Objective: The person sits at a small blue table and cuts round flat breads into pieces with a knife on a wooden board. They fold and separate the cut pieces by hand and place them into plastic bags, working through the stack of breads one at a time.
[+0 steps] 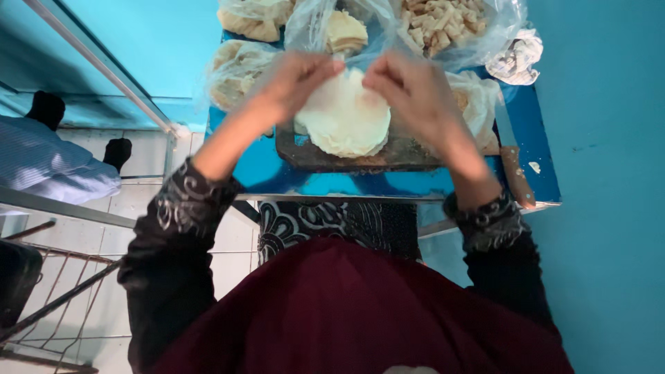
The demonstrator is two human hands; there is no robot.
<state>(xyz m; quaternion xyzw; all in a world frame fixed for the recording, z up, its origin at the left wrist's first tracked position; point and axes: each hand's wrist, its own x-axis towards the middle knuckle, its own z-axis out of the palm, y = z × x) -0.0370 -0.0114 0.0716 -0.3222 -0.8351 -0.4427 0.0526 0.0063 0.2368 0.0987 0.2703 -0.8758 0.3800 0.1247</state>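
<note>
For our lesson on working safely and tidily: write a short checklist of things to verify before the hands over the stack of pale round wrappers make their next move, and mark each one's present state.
1. Both hands on the work: left hand and right hand meet over the wrapper stack: ok.
2. Stack rests fully on the dark board: ok.
3. Board wholly on the blue table: ok.
4. Knife lies apart from the hands, handle close to the table's near edge: not ok.
5. Bag of cut pieces closed: cannot tell.
</note>
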